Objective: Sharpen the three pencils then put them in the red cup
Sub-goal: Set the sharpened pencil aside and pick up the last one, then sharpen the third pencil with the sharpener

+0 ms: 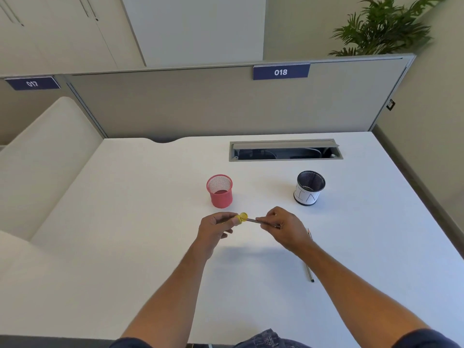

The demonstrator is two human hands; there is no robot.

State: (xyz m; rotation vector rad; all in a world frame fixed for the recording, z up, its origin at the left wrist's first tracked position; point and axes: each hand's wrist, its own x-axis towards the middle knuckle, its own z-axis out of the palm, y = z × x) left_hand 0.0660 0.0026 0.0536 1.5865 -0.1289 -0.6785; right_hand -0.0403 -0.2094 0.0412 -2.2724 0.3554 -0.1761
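Observation:
My left hand (215, 228) grips a small yellow sharpener (241, 218) above the white desk. My right hand (283, 228) pinches a grey pencil (263, 222) whose tip is pushed into the sharpener. Just behind the hands stands the red mesh cup (220, 190), upright, with no pencil visible in it. Another pencil (310, 270) lies on the desk to the right, partly hidden under my right forearm. I cannot make out a third pencil.
A black mesh cup with a white paper label (309, 188) stands to the right of the red cup. An open cable hatch (285, 149) sits at the back of the desk (125, 222). A grey partition (200, 104) closes the far edge.

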